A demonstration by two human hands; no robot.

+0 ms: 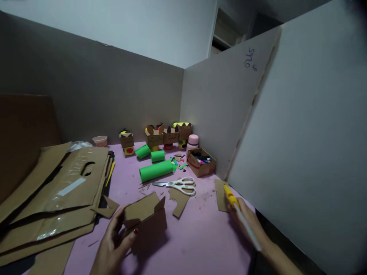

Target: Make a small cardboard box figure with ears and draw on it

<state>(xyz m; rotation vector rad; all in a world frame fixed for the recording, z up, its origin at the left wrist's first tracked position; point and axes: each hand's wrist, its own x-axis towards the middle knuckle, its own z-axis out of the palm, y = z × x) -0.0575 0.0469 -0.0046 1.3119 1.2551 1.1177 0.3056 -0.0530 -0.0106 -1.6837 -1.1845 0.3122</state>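
Observation:
My left hand (114, 240) grips a small folded cardboard box (146, 219) low in the middle, thumb on its front face, held just above the pink table (200, 236). My right hand (246, 221) is closed round a yellow-tipped white stick-like tool (237, 212), at the right beside the white partition. The tool's yellow end rests near a flat cardboard piece (220, 194).
White scissors (180, 185) and a cut cardboard scrap (179, 200) lie ahead. Green paper tubes (156, 170), small cardboard figures (169, 135), a pink bottle (192, 143) and a box of markers (201, 162) stand at the back. Stacked cardboard sheets (57, 191) fill the left.

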